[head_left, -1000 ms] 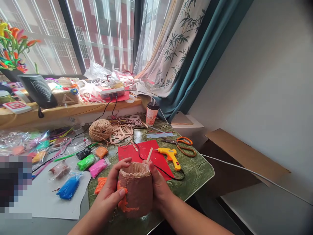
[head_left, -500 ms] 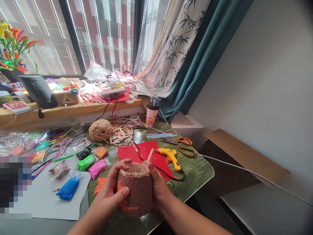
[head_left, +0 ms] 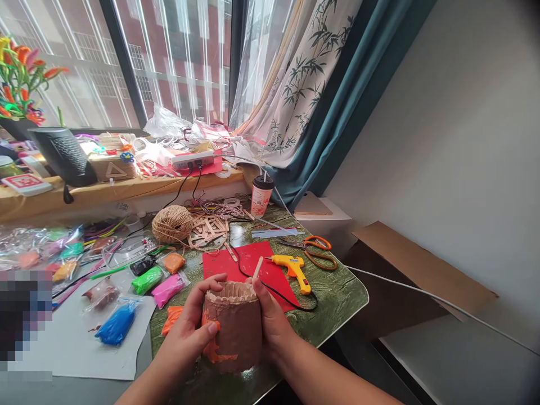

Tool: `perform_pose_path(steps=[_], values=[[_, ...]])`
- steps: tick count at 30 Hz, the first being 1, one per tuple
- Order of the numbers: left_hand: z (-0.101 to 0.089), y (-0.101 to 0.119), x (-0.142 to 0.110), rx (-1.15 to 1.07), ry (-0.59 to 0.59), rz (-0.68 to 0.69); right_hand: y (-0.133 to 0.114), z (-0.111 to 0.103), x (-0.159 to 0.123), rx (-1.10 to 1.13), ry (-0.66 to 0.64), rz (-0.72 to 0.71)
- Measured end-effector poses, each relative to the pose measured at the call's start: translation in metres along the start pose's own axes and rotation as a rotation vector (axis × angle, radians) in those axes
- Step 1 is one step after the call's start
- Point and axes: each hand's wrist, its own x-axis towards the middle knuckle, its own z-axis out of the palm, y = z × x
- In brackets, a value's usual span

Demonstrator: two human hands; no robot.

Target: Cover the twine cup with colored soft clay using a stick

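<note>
Both my hands wrap a brown clay-covered pot (head_left: 234,329) with orange clay patches low on its side, held just above the green table (head_left: 337,292). My left hand (head_left: 188,337) grips its left side, thumb on the front and fingers over the rim. My right hand (head_left: 272,323) clasps the right side and also pinches a thin pale stick (head_left: 257,269) that points up and away from the rim.
A red sheet (head_left: 248,264), yellow glue gun (head_left: 293,269) with black cord, orange-handled scissors (head_left: 316,250), twine ball (head_left: 172,223), wooden sticks (head_left: 208,229) and a drink cup (head_left: 261,196) lie beyond. Bagged coloured clay (head_left: 147,279) sits left. The table edge drops off right.
My left thumb has shifted slightly on the pot's front and the pot has turned a little; otherwise nothing has moved.
</note>
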Motion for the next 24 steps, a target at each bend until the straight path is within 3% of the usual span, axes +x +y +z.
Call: perform_pose_path(steps=[11, 16, 24], values=[[-0.004, -0.004, 0.001, 0.039, -0.002, 0.04, 0.0, 0.0, -0.001, -0.019, 0.023, -0.028], [-0.007, -0.004, 0.003, 0.062, -0.058, 0.03, -0.002, 0.001, -0.002, -0.062, 0.023, -0.03], [0.004, 0.002, 0.002, 0.055, 0.059, -0.015, 0.006, -0.003, -0.001, -0.065, 0.05, 0.024]])
